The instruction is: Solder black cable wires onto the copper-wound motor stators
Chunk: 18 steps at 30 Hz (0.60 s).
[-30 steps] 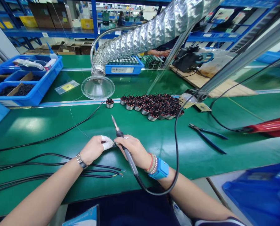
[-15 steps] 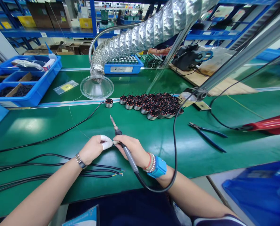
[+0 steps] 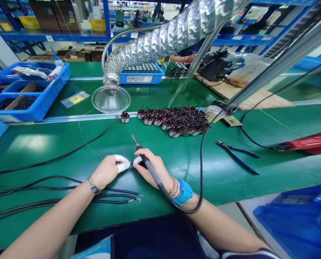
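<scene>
My left hand (image 3: 112, 169), white covers on its fingertips, pinches a thin strand of solder wire (image 3: 88, 145) that trails up and left. A tiny bit of wire shows at the fingertips. Close on its right, my right hand (image 3: 159, 169) grips a soldering iron (image 3: 152, 169), its tip pointing up and away from me. The right thumb and finger come near the left fingertips, with a small gap between. Beyond the hands stands a single small motor part (image 3: 125, 118) with a metal rim, beside the end of a black cable (image 3: 95, 139).
Several similar motor parts (image 3: 175, 131) stand grouped behind. Black cables (image 3: 114, 196) with bared ends lie near me. Pliers (image 3: 237, 153) rest at right. A fume hood (image 3: 111, 99) hangs ahead. Blue bins (image 3: 45, 104) are left. A co-worker's arm (image 3: 183, 58) shows across the bench.
My right hand has shifted slightly right, away from my left fingertips, and the soldering iron tip has moved right and a little nearer. My left hand is almost still.
</scene>
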Motion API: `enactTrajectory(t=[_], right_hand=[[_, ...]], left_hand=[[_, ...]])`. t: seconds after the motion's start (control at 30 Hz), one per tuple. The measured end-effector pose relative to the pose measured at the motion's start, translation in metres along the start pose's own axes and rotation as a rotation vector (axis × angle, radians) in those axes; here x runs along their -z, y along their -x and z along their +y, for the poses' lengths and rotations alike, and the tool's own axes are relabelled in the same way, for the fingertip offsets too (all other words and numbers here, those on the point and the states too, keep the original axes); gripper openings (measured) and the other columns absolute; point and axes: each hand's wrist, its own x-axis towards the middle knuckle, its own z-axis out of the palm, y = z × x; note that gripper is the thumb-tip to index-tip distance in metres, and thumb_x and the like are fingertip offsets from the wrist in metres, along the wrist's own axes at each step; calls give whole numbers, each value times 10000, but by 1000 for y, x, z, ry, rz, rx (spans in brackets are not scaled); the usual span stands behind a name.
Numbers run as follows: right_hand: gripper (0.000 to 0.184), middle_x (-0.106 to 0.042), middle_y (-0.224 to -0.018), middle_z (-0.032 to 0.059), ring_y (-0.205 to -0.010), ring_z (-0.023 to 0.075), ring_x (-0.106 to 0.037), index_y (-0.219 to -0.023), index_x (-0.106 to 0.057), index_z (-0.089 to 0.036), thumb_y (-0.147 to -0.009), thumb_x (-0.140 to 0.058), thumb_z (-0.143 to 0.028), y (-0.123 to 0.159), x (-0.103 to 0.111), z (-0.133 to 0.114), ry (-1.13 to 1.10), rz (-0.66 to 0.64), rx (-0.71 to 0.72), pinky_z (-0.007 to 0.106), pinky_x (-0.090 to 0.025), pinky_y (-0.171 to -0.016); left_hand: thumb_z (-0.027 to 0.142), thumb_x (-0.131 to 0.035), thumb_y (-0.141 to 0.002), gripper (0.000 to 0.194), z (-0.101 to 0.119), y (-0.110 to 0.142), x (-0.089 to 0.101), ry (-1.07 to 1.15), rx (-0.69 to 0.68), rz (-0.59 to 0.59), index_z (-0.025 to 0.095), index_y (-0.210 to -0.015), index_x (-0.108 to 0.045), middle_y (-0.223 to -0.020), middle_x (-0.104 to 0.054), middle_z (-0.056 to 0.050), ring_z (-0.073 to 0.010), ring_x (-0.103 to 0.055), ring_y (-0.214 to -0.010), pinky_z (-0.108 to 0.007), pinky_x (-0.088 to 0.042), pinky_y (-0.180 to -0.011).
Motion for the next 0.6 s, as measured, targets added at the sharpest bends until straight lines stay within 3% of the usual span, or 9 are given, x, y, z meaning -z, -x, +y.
enactTrajectory(t=[0.2,0.3,0.47,0.6], right_hand=[[420,-545,-676,-10,-678,165,-523,-991,-505,-203,-602,-490,-44,-3,-17,-11,226,48,-23,267,-434,-657],[400,-551,-687,15,-705,190,-502,-1003,-519,-196,-629,-496,-54,-2,-13,-14,322,-7,41,301,-430,-671],[353,-586,-840,30,-693,132,-557,-1084,-452,-209,-752,-503,-101,-4,17,0,129,-65,37,254,-472,-670],[373,-611,-835,-1,-664,107,-595,-1072,-427,-227,-743,-530,-85,-12,21,13,-7,-157,-23,225,-489,-644]], left_hand=[[262,-544,-702,154,4,5,-3,-156,-93,55,148,-715,-648,-750,-675,-37,-181,-591,-729,-265,-431,-705],[265,-540,-700,160,4,4,-4,-152,-76,49,150,-710,-652,-746,-677,-36,-184,-592,-727,-262,-429,-696],[293,-566,-689,166,3,1,-3,-104,-13,31,155,-684,-657,-753,-682,-26,-185,-589,-741,-261,-421,-708],[308,-570,-693,180,2,1,-2,-101,5,37,153,-700,-660,-759,-679,-28,-185,-588,-742,-261,-420,-703]])
